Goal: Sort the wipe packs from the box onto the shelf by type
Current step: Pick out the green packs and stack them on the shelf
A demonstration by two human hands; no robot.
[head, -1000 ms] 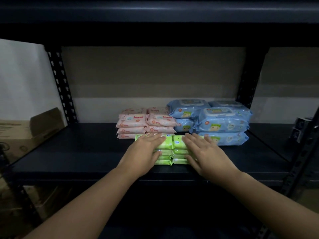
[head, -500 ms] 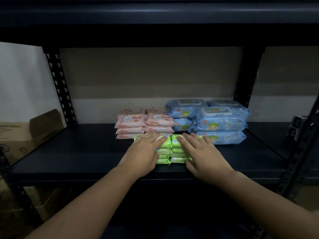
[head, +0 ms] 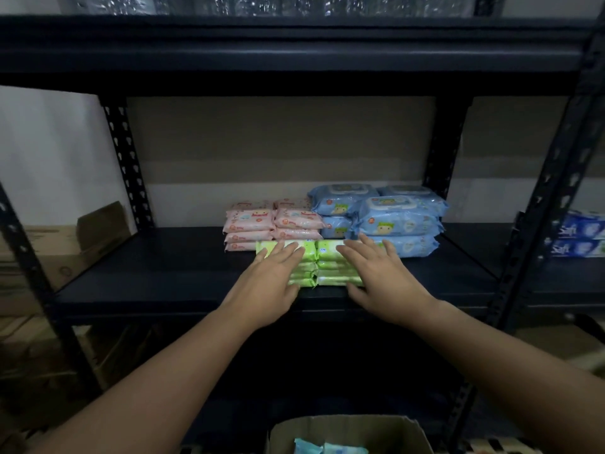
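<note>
Both hands lie flat and spread on the green packs (head: 330, 268) at the front of the shelf (head: 157, 276): the left hand (head: 266, 283) on the left stack, the right hand (head: 381, 283) on the right stack, fingers straight, pressing rather than gripping anything. The sorting looks well along. Three types sit in their own groups: pink packs (head: 271, 226) at the back left, blue packs (head: 379, 217) at the back right, and the green ones in two side-by-side stacks just in front of them. It is not finished, though: the box (head: 340, 429) at the bottom edge of the view has at least a couple of blue packs showing inside, so more trips to the blue pile seem due. The print on the sorted packs is too small and dim to read; only cartoon faces show. On the neighbouring shelf to the right, blue packages (head: 579, 237) read "Soft", as far as I can make out.
</note>
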